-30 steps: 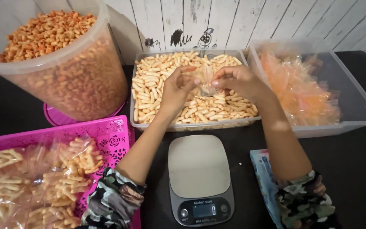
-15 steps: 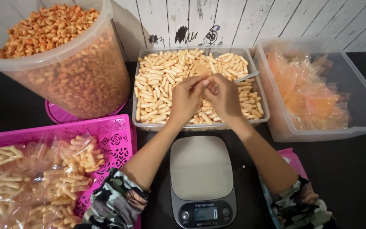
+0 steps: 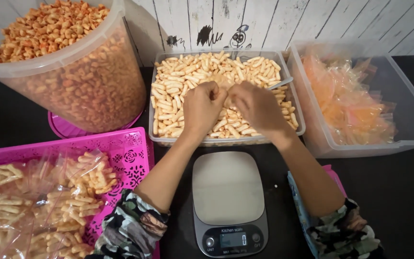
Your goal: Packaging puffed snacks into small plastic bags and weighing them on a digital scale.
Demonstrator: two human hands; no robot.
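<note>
The left hand (image 3: 202,108) and the right hand (image 3: 257,108) meet over the clear tray of pale snack sticks (image 3: 178,86), fingers curled together on a small clear bag (image 3: 226,82) held between them just above the sticks. A digital kitchen scale (image 3: 228,201) sits on the black tabletop (image 3: 398,192) below the wrists. A pink basket (image 3: 130,153) holds filled bags at left.

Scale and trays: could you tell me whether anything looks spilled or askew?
Nothing looks spilled. The scale pan is bare, snack sticks stay in the tray, and both hands work over it.
</note>
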